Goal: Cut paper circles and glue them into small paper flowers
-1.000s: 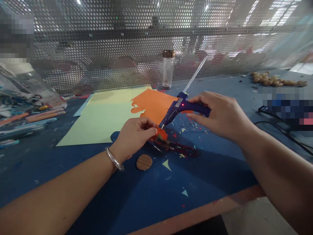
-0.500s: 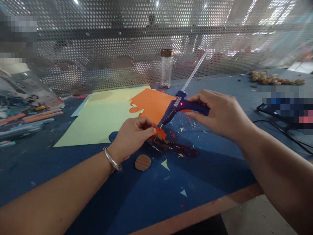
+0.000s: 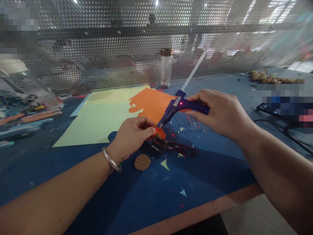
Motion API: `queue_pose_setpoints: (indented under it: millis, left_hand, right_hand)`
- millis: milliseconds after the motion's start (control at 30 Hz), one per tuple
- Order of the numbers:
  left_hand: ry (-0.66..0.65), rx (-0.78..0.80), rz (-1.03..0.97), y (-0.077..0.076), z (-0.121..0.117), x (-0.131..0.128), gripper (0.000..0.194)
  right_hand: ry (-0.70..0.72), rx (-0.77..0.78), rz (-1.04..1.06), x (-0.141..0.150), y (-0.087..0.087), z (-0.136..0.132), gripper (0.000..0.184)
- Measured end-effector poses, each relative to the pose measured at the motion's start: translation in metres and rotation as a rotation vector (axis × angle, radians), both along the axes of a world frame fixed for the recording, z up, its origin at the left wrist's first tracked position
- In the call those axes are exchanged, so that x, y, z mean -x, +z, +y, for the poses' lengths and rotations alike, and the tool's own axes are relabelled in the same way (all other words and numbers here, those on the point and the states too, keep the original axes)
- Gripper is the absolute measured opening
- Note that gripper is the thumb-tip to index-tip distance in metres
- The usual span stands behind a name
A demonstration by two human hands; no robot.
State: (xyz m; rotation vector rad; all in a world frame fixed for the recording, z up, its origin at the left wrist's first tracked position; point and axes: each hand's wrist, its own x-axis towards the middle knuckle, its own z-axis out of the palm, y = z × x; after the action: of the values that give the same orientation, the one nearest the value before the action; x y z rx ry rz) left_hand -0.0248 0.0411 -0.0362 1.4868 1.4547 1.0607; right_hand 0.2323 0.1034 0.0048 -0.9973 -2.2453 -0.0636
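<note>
My left hand is closed in a pinch on a small orange paper cutout. My right hand grips the handle of a blue hot glue gun, whose red light is lit. A clear glue stick sticks out of its back end. The gun's nozzle points down at the cutout and appears to touch it. Dark red-handled scissors lie just beneath, partly covered by the cutout. A round brown cardboard-like disc rests on the blue table below my left hand.
Pale green paper and a cut orange sheet lie behind my hands. A glass bottle stands near the perforated metal screen. Colored sticks are at left; a black cable runs at right. Paper scraps are scattered about.
Both hands hold almost the same pose, with the glue gun's nozzle staying at the orange cutout. The whole view has shifted very slightly.
</note>
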Motion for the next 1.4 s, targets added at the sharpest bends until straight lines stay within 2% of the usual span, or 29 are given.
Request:
queue_pose_setpoints:
  millis: [867,1067,1233,1400]
  left_hand:
    - [-0.006,-0.014,0.101,-0.002,0.002,0.004,0.013]
    - [-0.024,-0.026,0.068,-0.001,0.002,0.003,0.012]
    - [-0.040,-0.030,0.015,0.002,0.001,0.000,0.010]
    - [-0.023,0.017,-0.115,0.006,-0.002,-0.004,0.012]
  right_hand:
    - [-0.041,0.001,-0.018,0.001,0.003,0.001,0.021]
    - [-0.052,0.019,-0.016,0.000,0.001,0.005,0.021]
    - [-0.079,0.086,0.030,-0.001,-0.002,0.010,0.023]
    - [-0.181,0.263,0.064,-0.003,-0.006,0.016,0.025]
